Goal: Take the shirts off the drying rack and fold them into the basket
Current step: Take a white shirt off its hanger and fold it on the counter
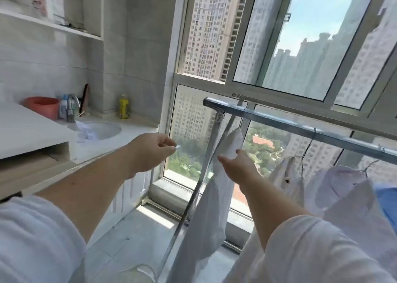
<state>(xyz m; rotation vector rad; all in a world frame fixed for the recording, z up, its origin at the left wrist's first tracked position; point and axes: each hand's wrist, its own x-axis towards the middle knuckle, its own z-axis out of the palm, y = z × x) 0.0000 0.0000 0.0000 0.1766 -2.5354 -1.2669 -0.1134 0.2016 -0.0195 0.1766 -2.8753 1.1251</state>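
Observation:
A metal drying rack (300, 128) runs from the centre to the right edge in front of the window. A white shirt (210, 207) hangs down beside the rack's slanted leg, with one sleeve raised. My right hand (236, 166) pinches that sleeve's cuff between thumb and fingers. My left hand (150, 151) hovers to the left of the rack with its fingers curled toward the thumb. A tiny pale bit shows at its fingertips, and I cannot tell what it is. Further right on hangers are a second white shirt (287, 175), a pale lilac shirt (348, 192) and a blue garment (386, 207).
A white counter with a round sink (107, 130), a tap, a red basin (43, 106) and a yellow bottle (124, 106) stands on the left. Tall windows (279, 46) fill the back. A thin white curved rim (148, 270) shows at the bottom edge over the tiled floor.

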